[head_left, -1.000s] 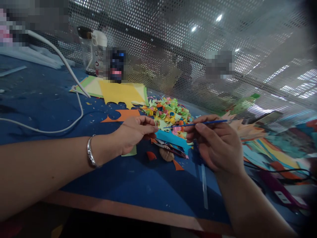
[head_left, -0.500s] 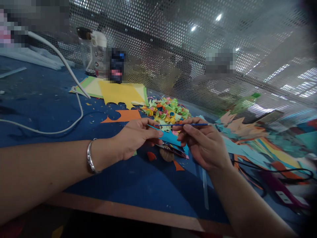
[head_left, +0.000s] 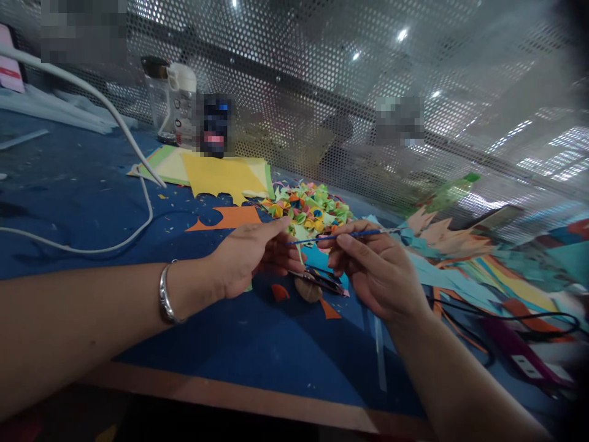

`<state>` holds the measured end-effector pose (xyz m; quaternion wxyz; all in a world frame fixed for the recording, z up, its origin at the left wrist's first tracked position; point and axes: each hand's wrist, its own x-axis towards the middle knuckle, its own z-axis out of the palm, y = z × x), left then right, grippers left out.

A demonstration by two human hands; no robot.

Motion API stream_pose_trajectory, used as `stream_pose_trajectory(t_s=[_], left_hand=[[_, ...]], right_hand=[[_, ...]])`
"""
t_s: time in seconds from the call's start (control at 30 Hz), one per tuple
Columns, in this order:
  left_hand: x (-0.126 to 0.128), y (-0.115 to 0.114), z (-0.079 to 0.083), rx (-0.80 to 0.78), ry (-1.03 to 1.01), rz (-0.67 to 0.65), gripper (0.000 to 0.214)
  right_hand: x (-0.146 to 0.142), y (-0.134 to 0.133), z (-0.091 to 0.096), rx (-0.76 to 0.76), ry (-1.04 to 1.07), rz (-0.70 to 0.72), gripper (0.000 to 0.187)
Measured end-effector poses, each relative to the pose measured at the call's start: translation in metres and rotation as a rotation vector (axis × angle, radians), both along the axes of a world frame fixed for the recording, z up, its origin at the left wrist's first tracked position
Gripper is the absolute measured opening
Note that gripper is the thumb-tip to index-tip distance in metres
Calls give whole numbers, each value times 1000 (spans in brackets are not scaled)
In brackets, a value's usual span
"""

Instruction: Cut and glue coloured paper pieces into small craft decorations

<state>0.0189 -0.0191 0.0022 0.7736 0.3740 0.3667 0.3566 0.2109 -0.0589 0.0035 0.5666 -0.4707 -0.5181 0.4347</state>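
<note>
My right hand (head_left: 377, 270) is pinched on a thin blue stick (head_left: 343, 234); left hand (head_left: 248, 255) fingers bunched at its tip, can't tell if they're gripping anything.

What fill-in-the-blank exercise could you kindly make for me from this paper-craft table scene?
1. The right hand pinches a thin ____ stick.
2. The wrist behind the left hand wears a silver ____.
3. Beyond the orange cutout lies a ____ sheet.
4. A ____ cable curves across the table.

Missing words: blue; bracelet; yellow; white.
</note>
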Motion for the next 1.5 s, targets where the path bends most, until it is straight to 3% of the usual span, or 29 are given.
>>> stream_pose_trajectory(t_s=[0.57,0.87,1.23,1.5], left_hand=[[-6,5,-2,43,-30,-207,22],[-5,4,-1,132,36,-191,21],[-7,4,-5,257,-13,-214,19],[-3,3,-6,293,3,-91,12]], right_hand=[[2,-3,2,31,4,65,19],[6,-2,-1,43,19,108,14],[5,-5,-3,-13,-97,79,22],[8,-6,-3,-31,-140,109,22]])
